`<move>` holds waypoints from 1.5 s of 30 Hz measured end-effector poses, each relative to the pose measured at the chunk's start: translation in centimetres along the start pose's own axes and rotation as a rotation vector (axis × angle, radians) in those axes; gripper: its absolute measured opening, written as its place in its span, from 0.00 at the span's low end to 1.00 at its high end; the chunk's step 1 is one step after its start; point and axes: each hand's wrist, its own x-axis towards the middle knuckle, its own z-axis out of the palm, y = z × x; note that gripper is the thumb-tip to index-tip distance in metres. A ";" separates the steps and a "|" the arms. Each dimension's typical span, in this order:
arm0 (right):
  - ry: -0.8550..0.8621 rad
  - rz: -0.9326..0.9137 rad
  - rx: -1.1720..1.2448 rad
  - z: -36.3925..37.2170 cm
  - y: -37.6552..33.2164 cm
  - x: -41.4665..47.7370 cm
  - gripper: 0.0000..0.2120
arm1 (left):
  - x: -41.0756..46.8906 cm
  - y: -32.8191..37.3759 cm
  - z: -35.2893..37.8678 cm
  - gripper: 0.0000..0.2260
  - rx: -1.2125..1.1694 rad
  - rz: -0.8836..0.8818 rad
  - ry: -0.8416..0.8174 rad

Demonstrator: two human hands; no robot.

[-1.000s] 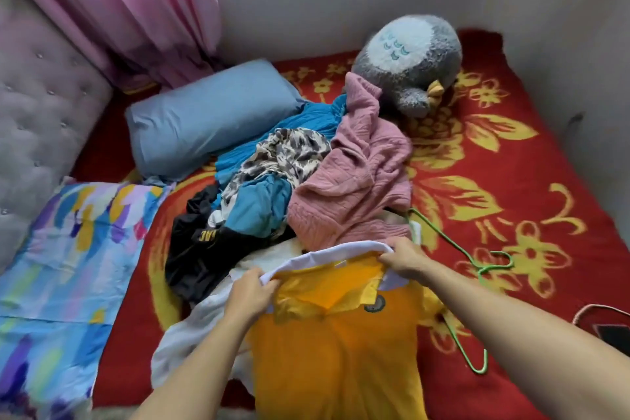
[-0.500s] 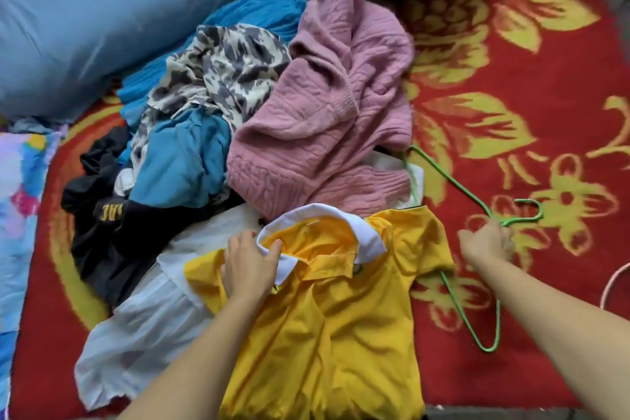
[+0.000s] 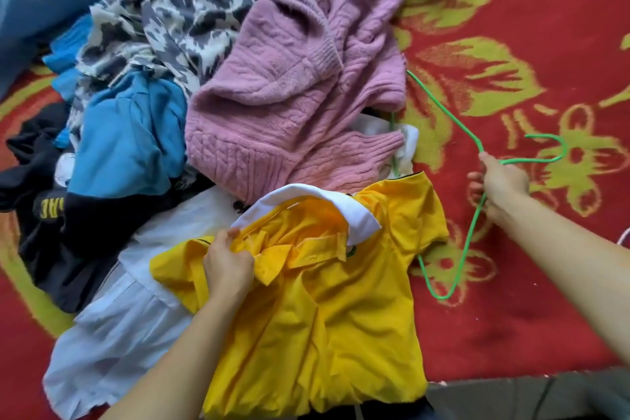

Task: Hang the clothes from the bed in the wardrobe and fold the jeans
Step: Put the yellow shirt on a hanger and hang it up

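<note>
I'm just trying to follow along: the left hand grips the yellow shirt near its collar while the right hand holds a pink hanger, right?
Not quite. The head view shows the hanger is green, not pink. Otherwise yes: the left hand grips the yellow shirt near its collar while the right hand holds that hanger.

The crumpled black fabric garment (image 3: 68, 249), left of the yellow polo shirt (image 3: 324, 317), carries yellow block letters (image 3: 51, 206). Folds hide most of them, and the visible pair reads roughly "AE". The shirt's small round chest badge (image 3: 351, 250) is too small to read.
</note>
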 end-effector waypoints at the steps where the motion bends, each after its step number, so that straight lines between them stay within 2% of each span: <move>1: 0.038 -0.040 0.044 0.1 -1.4 -0.5 0.14 | 0.2 0.0 -0.5 0.21 -0.006 0.019 -0.001; 4: 0.111 -0.320 -0.017 0.0 -5.8 -3.2 0.18 | 0.6 0.5 -2.2 0.20 -0.049 0.055 -0.003; 9: -0.028 -0.925 -0.179 -0.7 -10.4 -9.4 0.27 | -0.1 2.0 -5.1 0.21 -0.056 0.078 0.090; 11: -0.067 -1.112 -0.158 -1.0 -12.4 -12.9 0.23 | -0.6 2.2 -5.8 0.21 -0.072 0.101 0.115; 13: -0.223 -1.240 -0.192 -0.8 -14.0 -15.8 0.21 | -1.1 2.2 -6.2 0.22 -0.091 0.122 0.133; 16: -0.622 -1.224 -0.462 -0.1 -15.2 -19.5 0.27 | -1.9 2.0 -6.8 0.22 -0.097 0.155 0.170; 17: -0.708 -1.211 -0.589 0.2 -14.9 -20.3 0.26 | -2.1 1.9 -6.9 0.22 -0.099 0.162 0.179; 19: -0.776 -1.191 -0.808 1.3 -13.5 -21.5 0.17 | -2.8 1.6 -7.2 0.22 -0.113 0.190 0.175; 20: -0.787 -1.175 -0.888 2.0 -12.6 -22.0 0.15 | -3.1 1.4 -7.2 0.23 -0.118 0.217 0.167; 22: -0.783 -1.175 -1.001 3.8 -10.7 -22.7 0.19 | -3.7 1.0 -7.2 0.23 -0.116 0.285 0.164; 25: -0.857 -1.157 -1.030 7.5 -7.7 -23.9 0.25 | -4.9 0.7 -7.3 0.24 -0.167 0.380 0.171; 27: -0.969 -1.067 -0.981 9.7 -5.5 -24.9 0.24 | -6.2 0.8 -7.4 0.25 -0.267 0.394 0.137; 29: -1.047 -0.951 -0.919 11.3 -3.8 -25.7 0.19 | -7.1 0.2 -7.6 0.26 -0.388 0.355 0.079; 32: -1.043 -0.895 -0.862 11.6 -3.3 -26.0 0.12 | -6.6 -2.5 -8.7 0.24 -0.433 0.232 0.153; 34: -1.065 -0.903 -0.831 10.9 -4.1 -25.9 0.09 | -5.9 -4.1 -9.9 0.16 -0.334 0.161 0.254; 36: -1.152 -0.904 -0.791 10.2 -5.1 -26.3 0.12 | -5.5 -4.8 -10.8 0.08 -0.233 0.120 0.275; 39: -1.180 -0.903 -0.754 10.4 -6.0 -26.6 0.17 | -5.7 -4.6 -11.5 0.04 -0.203 0.208 0.307; 41: -1.120 -0.974 -0.794 11.1 -5.5 -26.8 0.17 | -6.1 -3.7 -12.0 0.03 -0.284 0.304 0.354; 42: -1.067 -1.065 -0.891 11.4 -4.5 -27.0 0.18 | -6.5 -3.1 -12.3 0.02 -0.328 0.347 0.364; 44: -0.882 -1.249 -1.097 11.9 -2.2 -27.8 0.18 | -7.0 -2.0 -12.6 0.02 -0.363 0.427 0.365; 45: -0.797 -1.269 -1.087 12.0 -1.4 -28.1 0.18 | -7.1 -1.9 -12.6 0.02 -0.354 0.458 0.365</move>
